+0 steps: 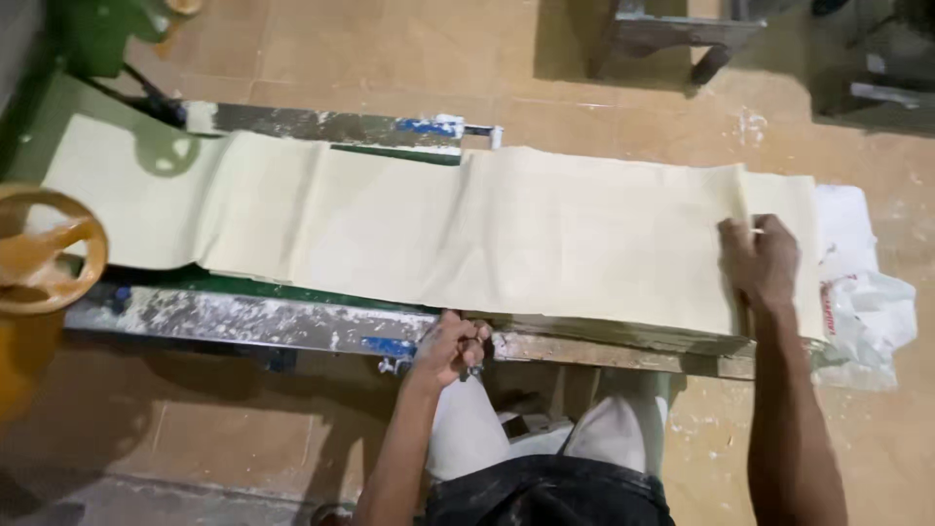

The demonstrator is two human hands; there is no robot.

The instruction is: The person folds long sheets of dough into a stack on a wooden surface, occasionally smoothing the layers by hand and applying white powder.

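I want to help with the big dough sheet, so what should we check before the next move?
1. Right hand on the dough sheet: ok, it lies flat near a fold at the sheet's right end.
2. Left hand on the table's near edge: ok, fingers curled over it.
3. Sheet lying flat: not ok, creases show near the middle and right end.
4. Sheet within the table's far edge: cannot tell.
5. White plastic bag clear of the sheet: not ok, it touches the right end.
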